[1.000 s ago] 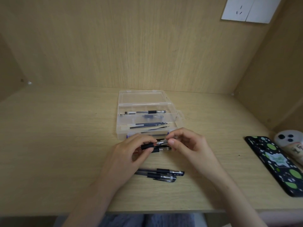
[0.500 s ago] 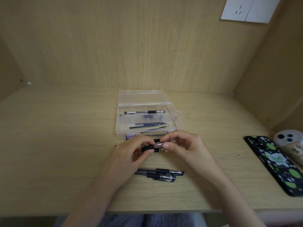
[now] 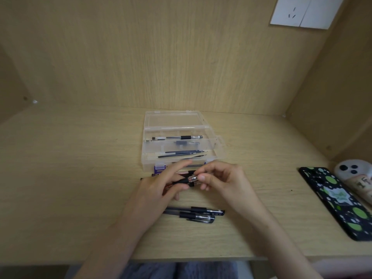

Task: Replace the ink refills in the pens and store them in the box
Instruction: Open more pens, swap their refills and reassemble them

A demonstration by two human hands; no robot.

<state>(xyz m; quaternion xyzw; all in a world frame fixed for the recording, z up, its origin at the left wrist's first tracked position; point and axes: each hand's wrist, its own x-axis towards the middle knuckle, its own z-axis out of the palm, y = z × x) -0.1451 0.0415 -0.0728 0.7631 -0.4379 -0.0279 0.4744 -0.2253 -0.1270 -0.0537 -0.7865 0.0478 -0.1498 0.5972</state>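
My left hand (image 3: 159,188) grips the black rubber grip of a pen (image 3: 186,180) just in front of the box. My right hand (image 3: 223,180) pinches that pen's clear tip section between thumb and fingers. The clear plastic box (image 3: 218,147) lies open behind my hands, its lid flat toward the wall. One pen (image 3: 179,137) lies in its rear compartment, and several thin refills (image 3: 184,154) lie in the front one. Two capped black pens (image 3: 196,214) lie on the desk near my wrists. More pens lie under my hands, mostly hidden.
A phone in a black case with green spots (image 3: 340,200) lies at the right edge of the desk, next to a white case (image 3: 356,174). Wooden walls close the desk at the back and right. A white socket plate (image 3: 302,12) sits high on the back wall.
My right fingers have slid left along the tip section, closing the gap to my left hand. The pen in my hands has dropped slightly toward the desk.
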